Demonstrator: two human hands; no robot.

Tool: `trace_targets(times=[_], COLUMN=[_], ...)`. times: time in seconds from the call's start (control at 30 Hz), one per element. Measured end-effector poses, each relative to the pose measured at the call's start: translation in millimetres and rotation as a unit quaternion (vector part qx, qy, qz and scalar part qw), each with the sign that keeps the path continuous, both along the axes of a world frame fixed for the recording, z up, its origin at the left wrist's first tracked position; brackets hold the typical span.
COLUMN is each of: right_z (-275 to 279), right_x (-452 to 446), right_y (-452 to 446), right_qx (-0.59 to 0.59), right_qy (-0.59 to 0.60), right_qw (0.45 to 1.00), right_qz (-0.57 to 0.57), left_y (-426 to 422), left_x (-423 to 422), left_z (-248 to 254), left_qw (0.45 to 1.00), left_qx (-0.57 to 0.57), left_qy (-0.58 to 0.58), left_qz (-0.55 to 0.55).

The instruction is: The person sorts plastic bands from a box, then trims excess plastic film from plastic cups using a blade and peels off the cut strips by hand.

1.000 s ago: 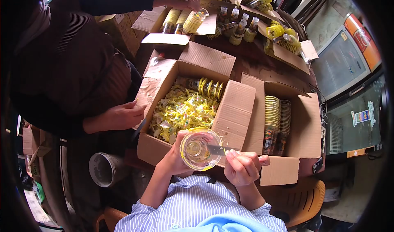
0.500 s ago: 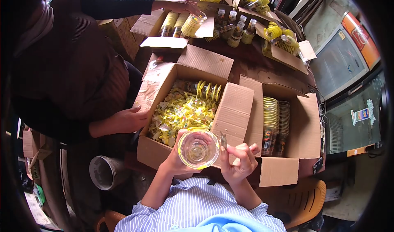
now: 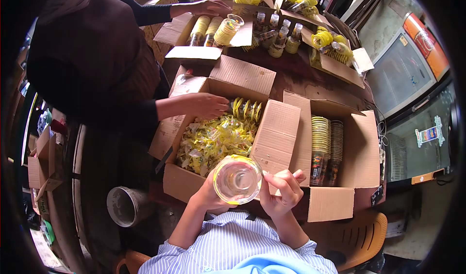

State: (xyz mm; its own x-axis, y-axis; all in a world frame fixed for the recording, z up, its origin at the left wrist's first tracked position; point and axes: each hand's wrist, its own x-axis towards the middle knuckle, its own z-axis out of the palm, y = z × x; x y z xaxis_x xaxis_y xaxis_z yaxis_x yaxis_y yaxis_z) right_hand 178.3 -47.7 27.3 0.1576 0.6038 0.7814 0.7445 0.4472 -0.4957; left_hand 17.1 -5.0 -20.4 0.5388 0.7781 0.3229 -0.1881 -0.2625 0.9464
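**Cup (image 3: 239, 181) mouth-up, left grip (image 3: 208, 192) round it, right grip (image 3: 282, 191) at its rim**

From here, the left grip is closed on the cup's side; the cup lies just right of it, long axis running down and away from the open mouth. The right grip is at the opposite rim, fingers bent; I can't quite tell whether it pinches anything. Yellow scraps (image 3: 213, 139) lie beyond both.

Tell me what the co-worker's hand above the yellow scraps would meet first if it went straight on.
That hand would probably meet the yellow-rimmed cups; depth is unclear, it may already touch them.
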Motion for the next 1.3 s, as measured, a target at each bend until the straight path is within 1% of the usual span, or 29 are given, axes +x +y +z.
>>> trace_targets(times=[0.03,0.07,0.17,0.2,0.3,0.4,0.5,0.6,0.7,0.77,0.8,0.9,0.93,1.03,1.07,1.17,1.23,1.3], right_z=[2.4,3.2,0.4,-0.3,0.0,-4.1,-1.7,-2.7,-4.1,-2.4,-2.1,-7.3,-7.4,-3.8,-3.5,-3.7,-2.9,-2.7], right_x=[-1.5,-2.9,-5.2,-5.3,-5.8,-5.8,-4.9,-5.3,-6.1,-1.4,0.6,2.2,4.2,0.2,-0.8,-1.8,-1.7,-0.6], right_y=[-2.5,-4.8,-10.8,-12.3,-16.4,-12.8,-12.3,-11.8,-8.9,-4.1,-2.6,1.2,-0.8,-7.4,-9.7,-8.0,-4.7,-0.6], right_qx=[-0.001,-0.003,-0.004,0.000,0.000,0.029,0.016,0.017,0.024,0.012,0.007,-0.023,-0.018,-0.005,-0.011,0.004,0.003,-0.008], right_qy=[-0.002,-0.004,-0.013,-0.011,-0.001,-0.036,-0.050,-0.052,-0.077,-0.090,-0.097,0.043,0.039,0.003,-0.023,-0.053,-0.050,-0.031], right_qw=[1.000,1.000,0.999,0.999,0.999,0.998,0.998,0.998,0.995,0.994,0.994,0.998,0.998,1.000,0.999,0.998,0.998,0.999], right_qz=[-0.006,-0.012,-0.030,-0.032,-0.035,-0.036,-0.035,-0.040,-0.053,-0.055,-0.054,-0.039,-0.039,-0.029,-0.021,-0.030,-0.025,-0.013], left_y=[-1.1,0.1,-8.2,-4.8,-2.3,-4.1,1.4,0.8,1.4,-4.1,-7.0,-4.7,-2.9,0.3,0.2,-2.7,-5.1,-2.9], left_x=[1.7,5.1,13.0,11.7,11.1,11.7,8.4,5.8,8.7,6.5,7.2,5.9,3.6,3.3,4.1,7.2,7.9,6.0], left_z=[-2.3,-2.6,-2.8,-1.5,0.2,11.9,14.7,9.3,10.2,-1.5,-2.8,-5.0,-4.9,7.5,10.3,16.8,19.6,21.4], left_qw=[0.999,0.997,0.975,0.975,0.990,0.998,0.997,1.000,0.996,0.997,0.999,0.999,0.997,0.993,0.994,0.995,0.995,0.994], left_qx=[-0.030,-0.061,-0.156,-0.125,-0.044,0.001,0.073,0.022,0.084,0.059,0.035,0.019,0.047,0.091,0.083,0.063,0.056,0.082], left_qy=[-0.017,-0.043,-0.155,-0.176,-0.135,-0.057,0.005,-0.001,0.011,0.055,0.026,0.023,0.043,0.055,0.061,0.070,0.066,0.070], left_qz=[0.013,-0.019,-0.009,-0.054,-0.024,0.022,0.025,0.015,0.026,0.008,0.007,0.023,0.032,0.048,0.045,0.039,0.042,0.036])
